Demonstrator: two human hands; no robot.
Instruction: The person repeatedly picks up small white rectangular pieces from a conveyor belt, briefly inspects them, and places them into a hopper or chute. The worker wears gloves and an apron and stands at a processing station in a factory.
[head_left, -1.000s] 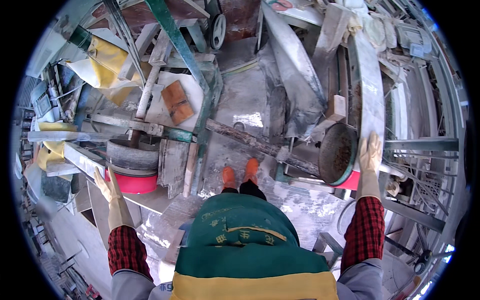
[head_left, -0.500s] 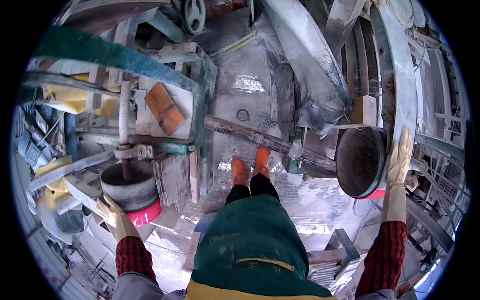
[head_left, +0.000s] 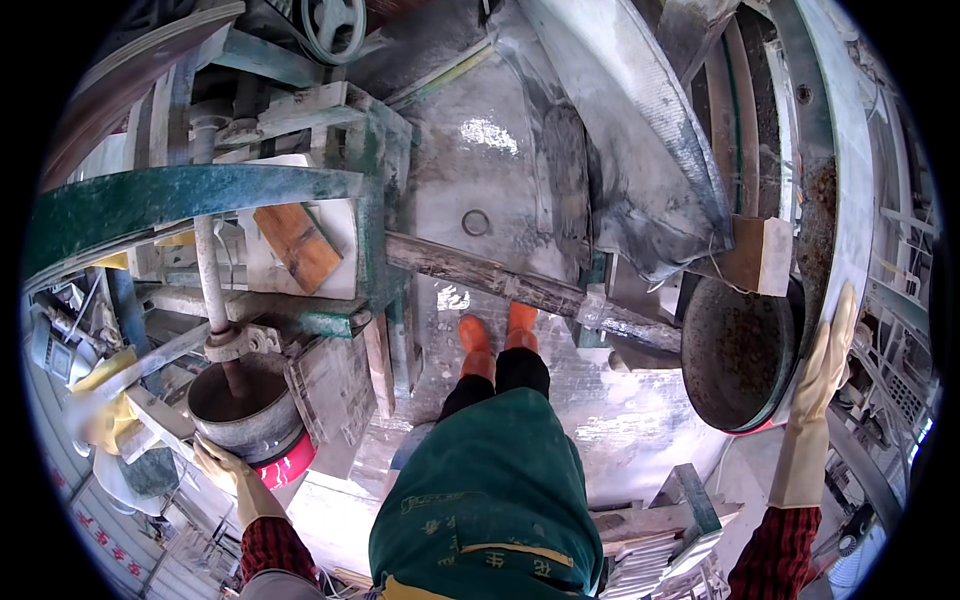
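Note:
My left hand (head_left: 232,474), in a cream rubber glove, rests with extended fingers beside a round grey pot (head_left: 243,408) with a red band (head_left: 286,463) beneath it. A pale upright shaft (head_left: 206,262) goes down into that pot. Far to the right, my right hand (head_left: 822,365), gloved alike, lies flat along a long pale metal beam (head_left: 850,215), fingers stretched forward. Beside it sits a deep round pan (head_left: 742,350), its inside dark and speckled. Neither palm shows, and I see nothing held in either hand.
A green curved bar (head_left: 190,205) crosses the left side above a brown wooden board (head_left: 298,247). One rough timber (head_left: 480,272) spans the walkway in front of my orange boots (head_left: 474,334). A grey sheet (head_left: 650,190) hangs ahead; a ring (head_left: 475,222) lies on the wet floor.
The whole view has shifted and tilted, so the green bar lies lower at left and the right beam sits farther right. Both hands stay by the same things.

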